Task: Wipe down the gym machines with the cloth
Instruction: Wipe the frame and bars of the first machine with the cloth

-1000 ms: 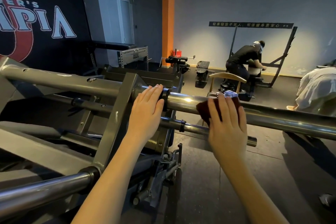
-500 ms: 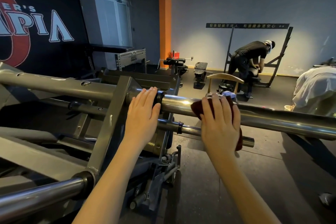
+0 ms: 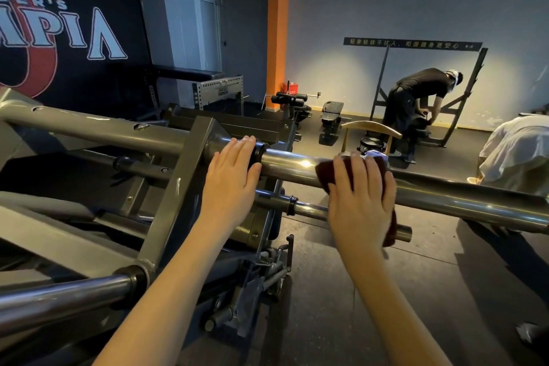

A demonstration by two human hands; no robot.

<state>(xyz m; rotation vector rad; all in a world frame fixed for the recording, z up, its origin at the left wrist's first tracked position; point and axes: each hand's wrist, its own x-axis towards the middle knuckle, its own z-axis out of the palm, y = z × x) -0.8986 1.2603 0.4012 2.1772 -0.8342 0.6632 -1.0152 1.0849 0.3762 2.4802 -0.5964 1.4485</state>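
**At the gym machine (image 3: 178, 187)**

Its grey frame fills the near left. From it a thick chrome bar (image 3: 460, 202) runs off to the right. The left hand (image 3: 230, 184) lies flat on the bar beside the black collar (image 3: 259, 154), fingers straight and grasping nothing. Near it on the right, the right hand (image 3: 361, 199) presses straight fingers onto the dark red cloth (image 3: 322, 175). The cloth is draped over the bar, with an edge hanging below on the near side.

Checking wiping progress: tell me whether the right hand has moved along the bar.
No: the right hand sits as far from the black collar as before.
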